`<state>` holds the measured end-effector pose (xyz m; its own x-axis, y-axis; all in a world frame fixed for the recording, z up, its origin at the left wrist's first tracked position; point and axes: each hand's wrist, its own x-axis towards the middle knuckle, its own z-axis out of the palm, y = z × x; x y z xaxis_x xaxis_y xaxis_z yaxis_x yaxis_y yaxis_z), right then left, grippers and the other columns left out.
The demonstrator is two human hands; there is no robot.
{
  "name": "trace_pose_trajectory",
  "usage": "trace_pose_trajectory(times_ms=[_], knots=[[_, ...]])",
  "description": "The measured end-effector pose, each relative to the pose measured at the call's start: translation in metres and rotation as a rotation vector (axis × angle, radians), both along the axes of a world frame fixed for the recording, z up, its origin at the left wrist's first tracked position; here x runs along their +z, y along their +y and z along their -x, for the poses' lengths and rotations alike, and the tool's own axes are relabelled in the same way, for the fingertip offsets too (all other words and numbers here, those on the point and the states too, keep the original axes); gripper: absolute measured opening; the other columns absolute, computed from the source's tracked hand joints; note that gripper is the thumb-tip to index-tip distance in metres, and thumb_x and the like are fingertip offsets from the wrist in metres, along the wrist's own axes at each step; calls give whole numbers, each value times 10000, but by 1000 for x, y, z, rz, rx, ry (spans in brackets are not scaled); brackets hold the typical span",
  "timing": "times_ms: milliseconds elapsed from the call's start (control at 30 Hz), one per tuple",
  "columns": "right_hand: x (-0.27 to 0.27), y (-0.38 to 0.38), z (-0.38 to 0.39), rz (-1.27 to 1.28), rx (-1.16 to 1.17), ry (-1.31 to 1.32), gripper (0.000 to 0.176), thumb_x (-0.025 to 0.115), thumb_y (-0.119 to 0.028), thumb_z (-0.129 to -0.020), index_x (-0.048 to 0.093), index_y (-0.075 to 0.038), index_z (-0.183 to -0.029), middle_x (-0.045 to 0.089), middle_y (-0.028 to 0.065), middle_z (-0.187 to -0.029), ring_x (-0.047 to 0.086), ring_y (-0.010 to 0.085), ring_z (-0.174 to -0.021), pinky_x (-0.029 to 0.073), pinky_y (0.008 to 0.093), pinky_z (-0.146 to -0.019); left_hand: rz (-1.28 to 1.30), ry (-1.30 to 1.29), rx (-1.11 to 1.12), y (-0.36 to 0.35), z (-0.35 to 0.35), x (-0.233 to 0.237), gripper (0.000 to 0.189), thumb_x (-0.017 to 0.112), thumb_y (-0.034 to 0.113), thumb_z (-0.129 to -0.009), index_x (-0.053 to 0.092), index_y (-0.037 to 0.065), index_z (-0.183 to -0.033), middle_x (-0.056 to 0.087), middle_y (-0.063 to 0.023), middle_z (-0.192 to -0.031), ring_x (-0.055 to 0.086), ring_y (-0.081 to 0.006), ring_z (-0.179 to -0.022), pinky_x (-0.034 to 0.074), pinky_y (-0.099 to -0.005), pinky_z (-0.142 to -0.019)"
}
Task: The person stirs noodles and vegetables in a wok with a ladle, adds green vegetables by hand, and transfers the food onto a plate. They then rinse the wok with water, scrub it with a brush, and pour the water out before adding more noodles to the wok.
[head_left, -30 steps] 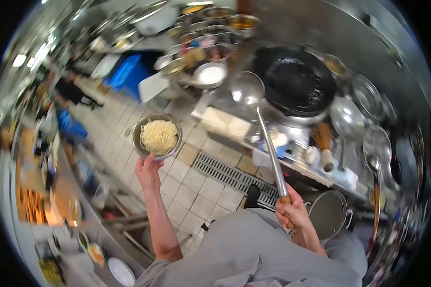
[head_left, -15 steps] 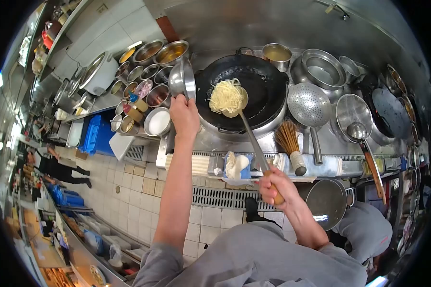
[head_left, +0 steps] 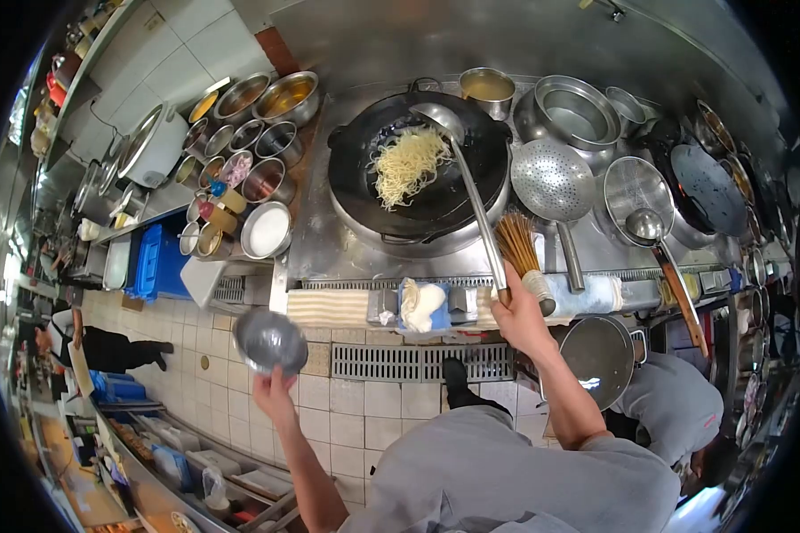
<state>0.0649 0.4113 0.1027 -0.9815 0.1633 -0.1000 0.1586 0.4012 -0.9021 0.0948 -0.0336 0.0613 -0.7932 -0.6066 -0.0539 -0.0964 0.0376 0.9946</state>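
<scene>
My left hand [head_left: 276, 395] grips the rim of a metal bowl [head_left: 269, 340], held low over the tiled floor to the left of the stove front. The bowl is slightly blurred. Around the handle of a long metal ladle [head_left: 476, 197], my right hand [head_left: 520, 318] is closed near the stove's front edge. The ladle's head is in the back part of a black wok [head_left: 351, 173], just beyond a loose heap of pale noodles [head_left: 409, 167]. Those noodles lie in the middle of the wok.
Right of the wok are a perforated strainer [head_left: 553, 182], a bamboo brush [head_left: 520, 249] and a mesh skimmer [head_left: 640, 200]. Seasoning containers and a bowl of white powder [head_left: 266, 230] stand left. A person [head_left: 671, 409] bends at my right beside a pot [head_left: 600, 355]; another person [head_left: 107, 342] stands far left.
My left hand and bowl have dropped from beside the wok to over the floor. The ladle has moved to the wok's back, and the noodles are spread wider. The view has shifted slightly.
</scene>
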Motion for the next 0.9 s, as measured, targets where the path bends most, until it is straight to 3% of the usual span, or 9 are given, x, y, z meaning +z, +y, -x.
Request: trace_pose_trajectory(times_ms=[100, 200, 333, 367, 467, 667, 800, 833, 900], knots=[[14, -2, -10, 404, 6, -214, 655, 586, -73, -852, 324, -6, -1448, 538, 6, -643, 494, 127, -448, 396, 284, -419, -6, -60, 137, -35, -76, -22, 131, 630, 63, -897, 523, 11, -841, 540, -33, -764, 570, -110, -640, 593, -285, -582], [2, 12, 16, 416, 67, -280, 611, 588, -88, -867, 358, 2, -1426, 488, -18, -617, 447, 78, -416, 339, 249, -371, -62, -94, 266, -57, -133, -44, 156, 645, 63, -888, 502, 14, -849, 576, -52, -786, 605, -123, -646, 602, -291, -571], [-29, -4, 52, -264, 118, 155, 613, 586, -47, -809, 390, 10, -1387, 638, 190, -714, 633, 369, -635, 501, 450, -587, -132, -110, 389, -54, -171, -46, 186, 657, 66, -883, 477, 24, -861, 579, -52, -802, 606, -120, -649, 608, -299, -577], [-30, -6, 56, -276, 82, 63, 639, 582, -38, -782, 393, -18, -1392, 645, 282, -815, 619, 471, -808, 493, 520, -734, -129, -105, 394, -54, -178, -44, 185, 656, 68, -885, 478, 26, -860, 583, -54, -808, 607, -121, -650, 606, -296, -579], [-31, -16, 74, -549, 78, 47, 655, 581, -56, -794, 377, -45, -1417, 654, 271, -824, 635, 449, -799, 495, 525, -721, -132, -68, 380, -55, -198, -42, 174, 652, 75, -892, 486, 30, -861, 595, -60, -824, 607, -122, -650, 598, -287, -586], [-8, -10, 15, -614, 191, 45, 637, 584, -67, -799, 390, -67, -1406, 639, 274, -852, 625, 453, -818, 497, 500, -725, -129, -70, 487, -53, -248, -40, 140, 641, 92, -903, 518, 32, -875, 600, -58, -820, 592, -111, -653, 578, -271, -597], [44, 2, -25, -281, 182, -107, 636, 620, -31, -762, 453, -31, -1376, 576, 220, -826, 582, 319, -745, 473, 335, -711, -175, -66, 543, -59, -280, -45, 135, 642, 93, -902, 526, 36, -862, 586, -48, -780, 578, -106, -650, 573, -274, -597], [36, 9, -26, -214, 174, -40, 681, 583, 18, -754, 433, -41, -1416, 372, -7, -644, 418, 89, -576, 382, 246, -528, -185, -58, 560, -60, -284, -45, 137, 642, 93, -901, 526, 38, -857, 580, -43, -766, 574, -105, -646, 572, -275, -596], [9, 23, -6, -419, 121, 35, 658, 595, 13, -783, 435, -71, -1417, 521, 73, -674, 521, 173, -598, 453, 325, -579, -156, -107, 497, -68, -275, -48, 147, 650, 87, -892, 522, 38, -836, 560, -34, -741, 566, -109, -632, 576, -283, -589]])
